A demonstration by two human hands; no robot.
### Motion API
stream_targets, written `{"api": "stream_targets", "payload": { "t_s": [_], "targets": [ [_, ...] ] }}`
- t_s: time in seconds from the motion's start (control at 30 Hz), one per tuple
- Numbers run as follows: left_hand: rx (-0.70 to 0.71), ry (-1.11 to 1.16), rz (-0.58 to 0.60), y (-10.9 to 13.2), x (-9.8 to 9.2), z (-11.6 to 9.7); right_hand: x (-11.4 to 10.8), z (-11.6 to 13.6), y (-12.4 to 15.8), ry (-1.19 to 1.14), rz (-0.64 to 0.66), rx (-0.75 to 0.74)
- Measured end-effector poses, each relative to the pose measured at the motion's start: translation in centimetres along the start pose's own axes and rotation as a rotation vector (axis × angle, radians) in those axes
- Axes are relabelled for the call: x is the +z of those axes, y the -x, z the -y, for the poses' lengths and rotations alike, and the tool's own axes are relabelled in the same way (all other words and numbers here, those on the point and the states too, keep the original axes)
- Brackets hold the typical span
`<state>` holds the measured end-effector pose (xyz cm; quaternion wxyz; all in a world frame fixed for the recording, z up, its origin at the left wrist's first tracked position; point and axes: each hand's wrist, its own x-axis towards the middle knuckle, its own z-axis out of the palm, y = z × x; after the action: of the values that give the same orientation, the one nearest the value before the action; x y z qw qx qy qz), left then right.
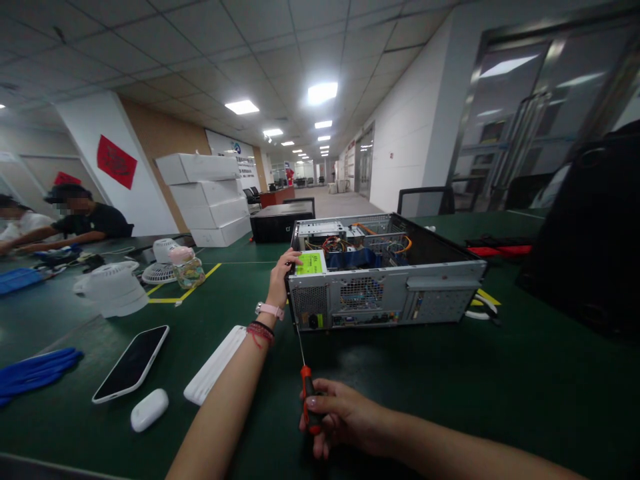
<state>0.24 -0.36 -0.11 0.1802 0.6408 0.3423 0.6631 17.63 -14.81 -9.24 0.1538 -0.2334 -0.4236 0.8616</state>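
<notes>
Fingers point(323, 403) of my right hand point(353, 415) grip a screwdriver point(306, 383), its shaft angled toward the lower left rear corner of the case point(385, 274) on the green table point(425, 387); whether the tip touches, I cannot tell. To the left lies a phone point(133, 363), its screen dark and wordless. My left hand point(281, 275) bends over the case's upper left corner, how firmly I cannot tell. Work looks part-way: the top is uncovered and cables point(333, 245) are bared, while the power supply point(304, 300) sits in place; whether any part is missing inside does not show. Its green label point(310, 264) bears print too small to read. Beyond, a black box point(273, 229) carries a small mark, brand unclear; farther off, characters on a red sheet point(117, 161) and a wall sign point(247, 164) blur.
</notes>
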Motion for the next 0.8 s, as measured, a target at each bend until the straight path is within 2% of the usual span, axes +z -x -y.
{"api": "stream_targets", "payload": {
  "t_s": [0.27, 0.6, 0.8],
  "targets": [
    [-0.002, -0.006, 0.004, 0.1, 0.0, 0.0, 0.4, -0.2, 0.0, 0.094, -0.163, -0.003],
    [0.0, 0.012, 0.003, 0.1, -0.1, -0.1, 0.8, 0.2, 0.1, 0.152, -0.222, 0.021],
    [-0.012, 0.01, 0.016, 0.1, -0.1, -0.2, 1.1, 0.4, 0.3, 0.172, -0.247, -0.025]
  ]
}}
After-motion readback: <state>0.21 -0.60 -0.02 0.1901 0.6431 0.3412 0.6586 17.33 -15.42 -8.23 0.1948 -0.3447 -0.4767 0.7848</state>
